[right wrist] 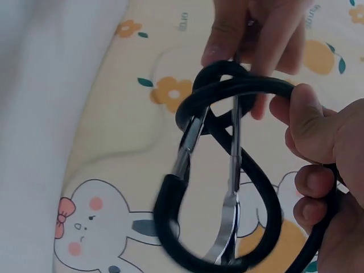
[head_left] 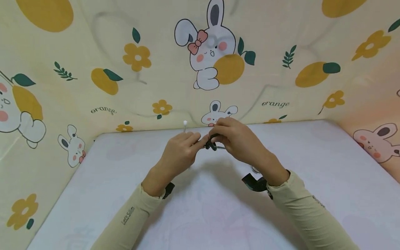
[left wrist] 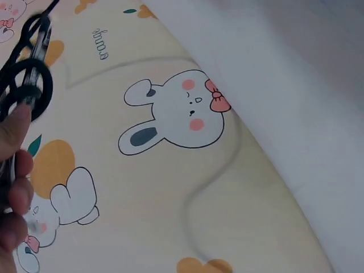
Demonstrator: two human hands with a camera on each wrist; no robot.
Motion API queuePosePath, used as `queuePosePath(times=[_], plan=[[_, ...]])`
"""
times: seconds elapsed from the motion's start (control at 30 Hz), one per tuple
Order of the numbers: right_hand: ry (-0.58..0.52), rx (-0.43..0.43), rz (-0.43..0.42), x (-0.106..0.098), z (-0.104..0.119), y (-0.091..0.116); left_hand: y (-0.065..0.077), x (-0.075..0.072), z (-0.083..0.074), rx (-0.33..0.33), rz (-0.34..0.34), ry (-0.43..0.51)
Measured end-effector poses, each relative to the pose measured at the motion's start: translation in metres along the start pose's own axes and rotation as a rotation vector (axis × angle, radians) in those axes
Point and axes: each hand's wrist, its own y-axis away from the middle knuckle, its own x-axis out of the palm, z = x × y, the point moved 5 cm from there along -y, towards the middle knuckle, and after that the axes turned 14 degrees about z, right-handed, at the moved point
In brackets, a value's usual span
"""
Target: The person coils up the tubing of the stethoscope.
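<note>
A stethoscope with black tubing (right wrist: 169, 205) and shiny metal ear tubes (right wrist: 235, 156) is held up between both hands. My left hand (head_left: 179, 151) grips the ear tubes, and a white ear tip (head_left: 185, 123) sticks up above its knuckles. The right hand (head_left: 243, 142) pinches the tubing between thumb and fingers. In the right wrist view the tubing is looped across and around the metal tubes, close by the left fingertips. Beneath the right wrist shows a round metal edge (head_left: 255, 169), mostly covered by the arm. The left wrist view catches the looped tubing (left wrist: 48, 85) above the left thumb.
Below the hands spreads a white table surface (head_left: 203, 215). A cream cloth wall (head_left: 175, 69) printed with rabbits and oranges rises behind it and along both sides. Black camera straps (head_left: 254, 183) are on both wrists.
</note>
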Motion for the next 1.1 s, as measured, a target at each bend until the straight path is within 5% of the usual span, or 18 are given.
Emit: queuePosePath(times=[0.2,0.47,0.73,0.97,1.1], plan=[[-0.070,0.012,-0.010,-0.006,0.001,0.002,0.000,-0.004,0.005,-0.115,-0.028,0.030],[-0.089,0.018,0.036,-0.006,0.016,0.000,0.001,-0.009,0.012,-0.361,-0.019,0.151],[-0.101,0.087,-0.028,-0.016,0.001,0.002,-0.006,-0.011,-0.010,-0.095,-0.006,0.000],[-0.120,0.136,-0.014,-0.028,-0.011,0.007,-0.005,-0.016,-0.013,0.076,-0.029,0.028],[-0.128,0.094,0.005,-0.034,-0.012,0.010,-0.002,-0.017,-0.010,0.156,-0.068,0.059]])
